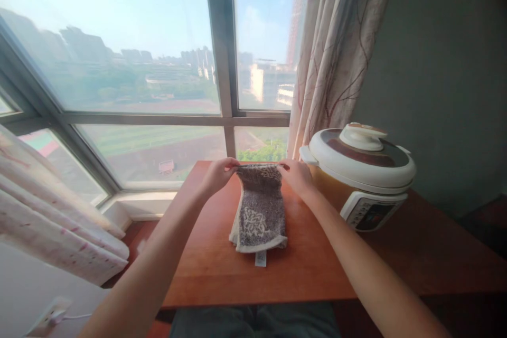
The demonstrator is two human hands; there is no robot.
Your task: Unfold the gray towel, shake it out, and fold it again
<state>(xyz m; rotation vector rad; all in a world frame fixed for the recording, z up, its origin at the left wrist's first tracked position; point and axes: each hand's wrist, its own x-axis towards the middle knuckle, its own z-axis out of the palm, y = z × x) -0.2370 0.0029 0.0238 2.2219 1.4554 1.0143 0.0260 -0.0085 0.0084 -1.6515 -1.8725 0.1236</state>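
A folded grey-brown towel (pixel 262 200) with a pale flower pattern and light edging is stretched between my hands. My left hand (pixel 222 171) pinches its far left corner, and my right hand (pixel 295 173) pinches the far right corner. The far edge is pulled straight and looks raised, while the near end rests on the wooden table (pixel 222 280). From the towel's near edge a small white label (pixel 260 259) sticks out. Fingertips of both hands are partly hidden behind the cloth.
A white electric pressure cooker (pixel 360 174) stands on the table close to my right forearm. Behind the table are a window (pixel 146 63) and a patterned curtain (pixel 336 37). Another curtain (pixel 51 211) hangs at left, above a wall socket (pixel 49 317) with a cable.
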